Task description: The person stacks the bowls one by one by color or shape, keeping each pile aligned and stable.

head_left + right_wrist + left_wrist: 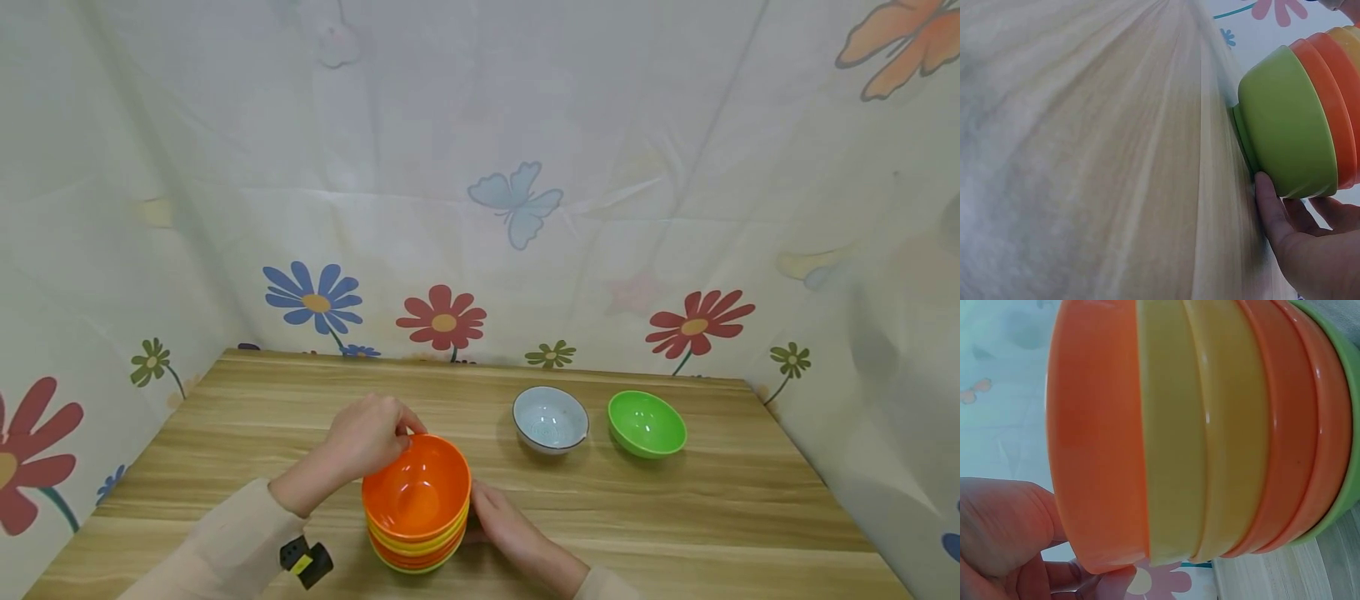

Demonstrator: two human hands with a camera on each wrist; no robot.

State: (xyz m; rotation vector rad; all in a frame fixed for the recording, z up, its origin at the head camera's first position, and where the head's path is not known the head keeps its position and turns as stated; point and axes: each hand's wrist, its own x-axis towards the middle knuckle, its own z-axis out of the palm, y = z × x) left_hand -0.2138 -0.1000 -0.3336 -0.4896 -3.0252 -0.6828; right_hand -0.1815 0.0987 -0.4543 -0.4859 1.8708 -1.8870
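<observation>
A stack of nested bowls stands on the table just in front of me. Its top orange bowl (417, 500) sits in yellow bowls (1175, 437), with orange bowls (1291, 425) below and a green bowl (1285, 125) at the bottom. My left hand (369, 435) pinches the top orange bowl's far-left rim between thumb and fingers. Low on the right side, my right hand (517, 537) rests against the stack. In the right wrist view its thumb touches the green bowl near the foot, while the other fingers lie along the bowl's side, partly hidden.
A grey-blue bowl (550, 419) and a bright green bowl (647, 424) stand separately, upright, toward the back right of the wooden table (675, 517). A printed cloth (420, 208) hangs behind the table and along both sides. A small black device (306, 562) is on my left sleeve.
</observation>
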